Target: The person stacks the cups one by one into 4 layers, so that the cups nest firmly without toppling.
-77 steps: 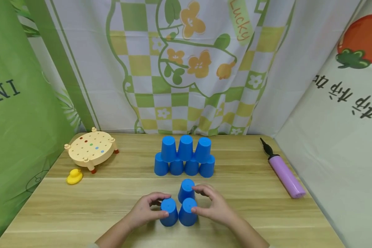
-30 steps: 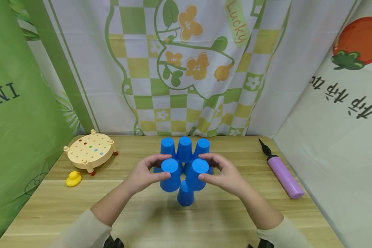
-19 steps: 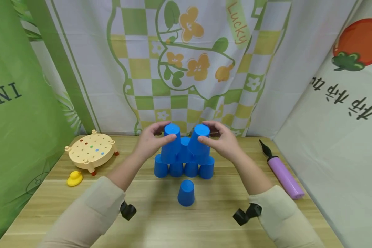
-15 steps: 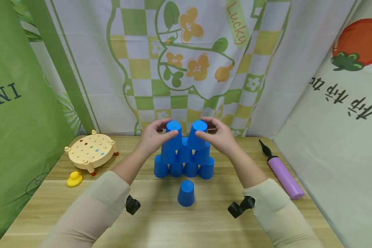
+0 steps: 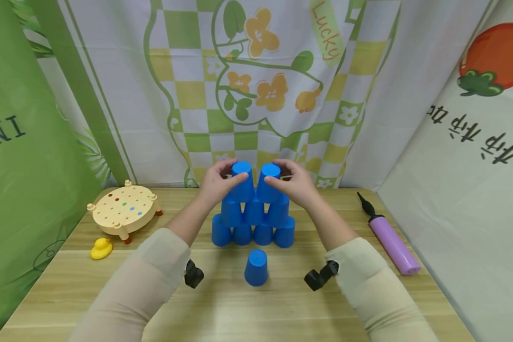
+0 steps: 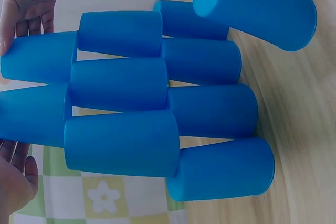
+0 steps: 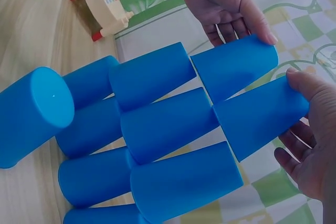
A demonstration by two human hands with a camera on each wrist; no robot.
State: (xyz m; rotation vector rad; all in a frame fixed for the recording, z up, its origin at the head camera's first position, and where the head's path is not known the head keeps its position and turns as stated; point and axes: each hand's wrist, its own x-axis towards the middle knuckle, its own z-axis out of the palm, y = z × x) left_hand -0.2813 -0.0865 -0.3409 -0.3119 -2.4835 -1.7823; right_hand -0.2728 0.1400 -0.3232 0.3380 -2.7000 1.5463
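Observation:
Upside-down blue plastic cups form a stack beyond the hands: several in the bottom row, three in the middle row (image 5: 254, 212). Two more cups stand side by side on top. My left hand (image 5: 217, 184) holds the left top cup (image 5: 242, 183) between thumb and fingers. My right hand (image 5: 298, 184) grips the right top cup (image 5: 268, 185) the same way. Both wrist views show these cups' rims at the middle row's bases, with thumbs (image 7: 302, 80) near their closed ends. One separate cup (image 5: 256, 268) stands upside down in front of the stack.
On the wooden table (image 5: 188, 308), a round cream pegboard stool toy (image 5: 124, 209) and a yellow rubber duck (image 5: 101, 248) sit at left. A purple hand pump (image 5: 393, 242) lies at right. Curtains hang behind and at both sides.
Both hands took two cups from the front group of three, lifted them forward and brought them onto the middle row. Lately the two cups moved closer together. One cup stayed in front.

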